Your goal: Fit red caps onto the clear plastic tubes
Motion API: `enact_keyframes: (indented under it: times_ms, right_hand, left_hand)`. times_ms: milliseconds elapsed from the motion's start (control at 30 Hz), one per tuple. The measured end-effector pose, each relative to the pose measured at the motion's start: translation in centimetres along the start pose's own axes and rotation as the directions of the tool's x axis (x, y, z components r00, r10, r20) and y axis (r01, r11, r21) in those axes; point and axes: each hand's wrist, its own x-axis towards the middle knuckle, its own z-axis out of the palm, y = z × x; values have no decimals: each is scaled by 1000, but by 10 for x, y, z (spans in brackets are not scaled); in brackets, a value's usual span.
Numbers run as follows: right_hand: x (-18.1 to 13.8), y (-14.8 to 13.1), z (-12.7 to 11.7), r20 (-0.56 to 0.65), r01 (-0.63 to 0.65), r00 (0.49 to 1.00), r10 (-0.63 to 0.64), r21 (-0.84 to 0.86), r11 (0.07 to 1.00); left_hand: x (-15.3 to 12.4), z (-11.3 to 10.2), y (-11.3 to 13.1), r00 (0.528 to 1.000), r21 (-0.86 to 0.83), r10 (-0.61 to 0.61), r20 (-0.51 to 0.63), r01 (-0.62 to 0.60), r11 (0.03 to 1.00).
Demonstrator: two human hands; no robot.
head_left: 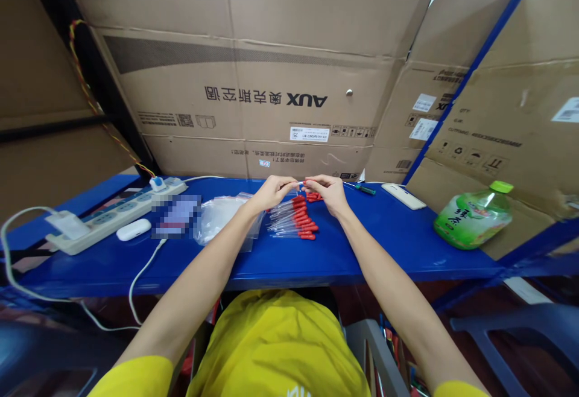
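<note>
My left hand (270, 192) and my right hand (329, 192) meet above the blue shelf (353, 246), each pinching one end of a thin clear tube with a red cap (302, 183). Right below them lies a row of several clear tubes with red caps (296, 221), side by side. A few loose red caps (313, 196) lie just behind the row, by my right hand. Left of the row sit clear plastic bags (221, 217), close to my left wrist.
A white power strip (113, 216) with a plugged charger and cable lies at the left, with a white earbud case (133, 228) before it. A green drink bottle (474, 216) lies at the right, a white flat device (403, 196) and a green-handled tool (365, 189) behind. Cardboard boxes wall the back.
</note>
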Motion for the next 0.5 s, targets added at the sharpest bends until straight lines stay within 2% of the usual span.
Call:
enact_keyframes:
  times_ms: [267,500]
  right_hand:
    - [1,-1,-1,32,-18,999,18,-5,1000]
    - [4,-3,-11,101,-28,994,35,-76,997]
  left_hand:
    - [-1,0,0,1000,-32,-15,3,15,999]
    - [1,2,-8,995,168,32,-89,-17,986]
